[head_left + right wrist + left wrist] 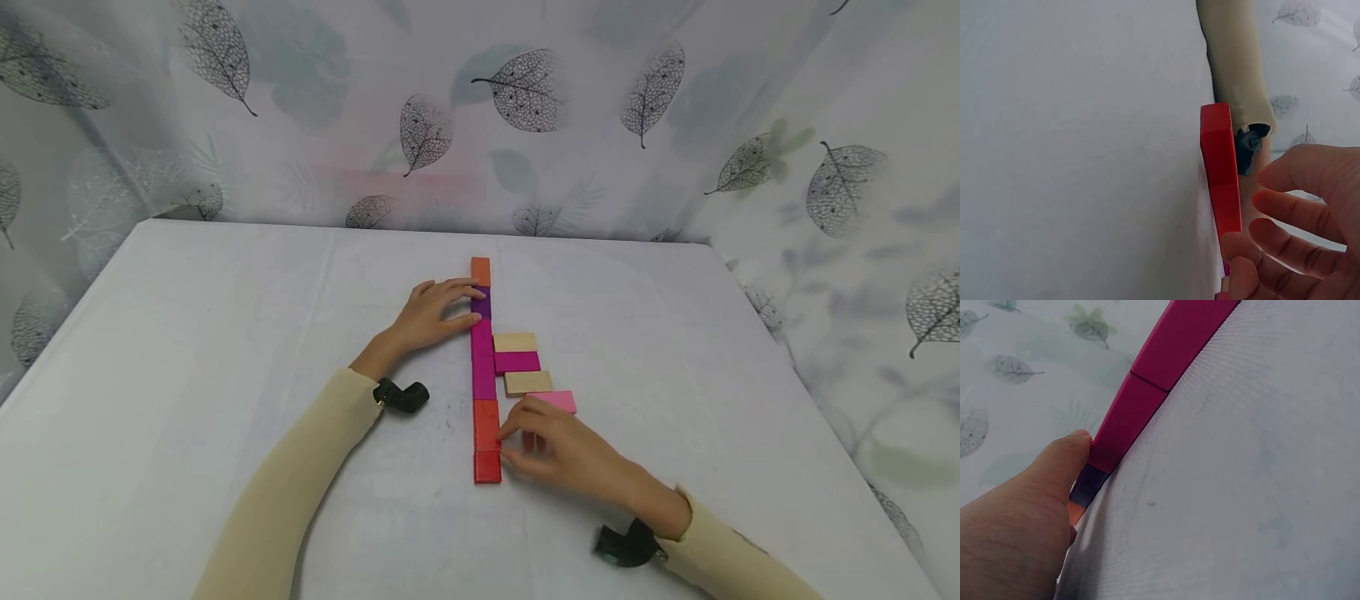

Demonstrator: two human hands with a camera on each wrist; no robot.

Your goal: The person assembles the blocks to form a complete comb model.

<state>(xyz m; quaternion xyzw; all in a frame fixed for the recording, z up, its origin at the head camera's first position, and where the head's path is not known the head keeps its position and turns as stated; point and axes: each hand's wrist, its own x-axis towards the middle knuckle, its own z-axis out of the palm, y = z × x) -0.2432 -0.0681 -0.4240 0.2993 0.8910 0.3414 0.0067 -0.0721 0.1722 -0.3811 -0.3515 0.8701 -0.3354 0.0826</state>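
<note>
Lies on the finely ribbed white bench (187, 400) as a straight row of blocks (483, 379), smooth, sharp-edged, rectangular, butted end to end along a near-to-far long axis, from red to orange. Rests fingertips and thumb of the left hand (427, 318) about the purple block (486, 306), with a parted, unclasped grip. Curves the right hand (570, 454) loosely beside the red end (487, 468), with a spread grip holding nothing, near wood-toned, magenta and pink side blocks (517, 362) set crosswise.
</note>
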